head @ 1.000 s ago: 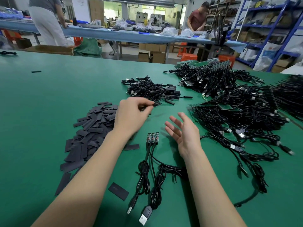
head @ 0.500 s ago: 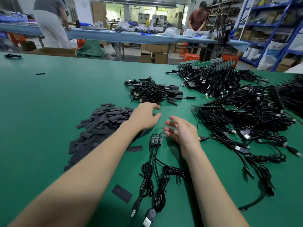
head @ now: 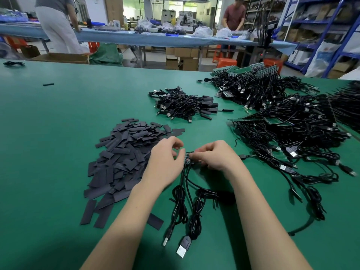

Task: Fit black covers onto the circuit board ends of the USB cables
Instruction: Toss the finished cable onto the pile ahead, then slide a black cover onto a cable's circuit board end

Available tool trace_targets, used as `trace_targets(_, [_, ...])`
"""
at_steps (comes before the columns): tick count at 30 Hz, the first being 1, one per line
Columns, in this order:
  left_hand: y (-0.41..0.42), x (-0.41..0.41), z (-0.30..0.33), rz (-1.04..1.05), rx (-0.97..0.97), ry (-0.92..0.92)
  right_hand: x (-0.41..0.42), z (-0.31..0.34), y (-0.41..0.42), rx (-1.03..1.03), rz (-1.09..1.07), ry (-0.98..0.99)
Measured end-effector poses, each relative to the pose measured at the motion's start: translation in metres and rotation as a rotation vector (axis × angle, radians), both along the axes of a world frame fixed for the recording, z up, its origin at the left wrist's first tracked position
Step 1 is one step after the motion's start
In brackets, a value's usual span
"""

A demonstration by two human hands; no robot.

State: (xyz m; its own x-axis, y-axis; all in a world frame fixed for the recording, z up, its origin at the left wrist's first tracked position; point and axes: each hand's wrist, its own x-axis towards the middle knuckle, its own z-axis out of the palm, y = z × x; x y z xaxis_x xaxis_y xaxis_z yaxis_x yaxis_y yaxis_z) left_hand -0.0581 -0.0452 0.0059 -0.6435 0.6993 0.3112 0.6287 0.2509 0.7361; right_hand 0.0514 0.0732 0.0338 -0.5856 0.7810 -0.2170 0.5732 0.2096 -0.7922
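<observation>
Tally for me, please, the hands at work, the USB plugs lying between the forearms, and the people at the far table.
Hands: 2, left hand and right hand
USB plugs: 2
People at the far table: 2
Total: 6

- No text, label, brand, number or sign can be read anywhere in the view.
- The black covers (head: 124,152) heaped on the green table (head: 58,133) are plain.
- The small circuit board (head: 188,158) between the hands shows tiny components; any print on it is too small to make out.
- The USB plugs (head: 182,250) near the bottom edge show bare metal.
- The cardboard boxes (head: 183,58) under the far bench and the goods on the blue shelving (head: 331,22) are too blurred to read.
</observation>
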Motion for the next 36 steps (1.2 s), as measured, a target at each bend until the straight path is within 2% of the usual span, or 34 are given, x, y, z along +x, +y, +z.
trace_targets(2, [-0.001,-0.001,-0.001,0.008,0.044,-0.085,0.003,0.002,0.0,-0.188,0.019,0.184])
trace_targets(5, [0.0,-0.004,0.005,-0.036,0.17,-0.513,0.006,0.007,0.0,-0.499,0.078,0.46])
trace_targets(7, [0.0,-0.004,0.009,-0.124,0.234,-0.8,0.007,0.008,0.0,-0.583,0.105,0.516])
trace_targets(8, [0.0,-0.004,0.01,-0.158,0.254,-0.884,0.007,0.008,0.0,-0.604,0.123,0.526])
trace_targets(11, [0.0,-0.002,0.011,-0.184,0.296,-1.012,0.009,0.008,-0.001,-0.629,0.207,0.523])
trace_targets(16, [-0.002,-0.002,0.016,-0.251,0.321,-1.123,0.008,0.006,0.0,-0.616,0.219,0.514])
trace_targets(27, [-0.007,-0.003,0.019,-0.403,0.337,-1.204,0.006,0.002,0.0,-0.8,0.268,0.594])
trace_targets(31, [-0.006,-0.002,0.02,-0.419,0.389,-1.323,0.007,0.004,-0.003,-0.867,0.257,0.645])
trace_targets(33, [-0.006,-0.002,0.019,-0.401,0.367,-1.264,0.01,0.007,-0.003,-0.858,0.252,0.641])
trace_targets(36, [-0.004,-0.003,0.016,-0.202,0.277,-0.993,0.016,0.012,0.001,-0.813,0.218,0.634])
